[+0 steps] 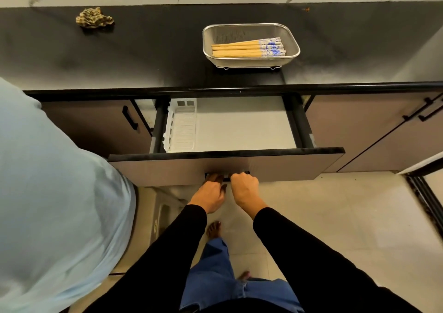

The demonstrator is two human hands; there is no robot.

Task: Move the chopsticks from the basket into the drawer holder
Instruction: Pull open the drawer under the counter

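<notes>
Several wooden chopsticks [247,49] with blue-and-white patterned ends lie in a metal mesh basket [291,40] on the black counter, right of centre. Below the counter edge a drawer [239,125] stands pulled out. A white slotted plastic holder [182,130] sits along its left side, with nothing visible in it. Both hands are on the black handle [226,176] at the bottom of the drawer front. My left hand [211,192] hooks its fingers under the handle. My right hand [244,188] is closed in a fist around it.
A crumpled patterned cloth [94,18] lies on the counter at the back left. Light blue fabric [55,204] fills the left of the view. Closed cabinet doors with black handles [130,118] flank the drawer. My bare feet stand on the tiled floor [335,216].
</notes>
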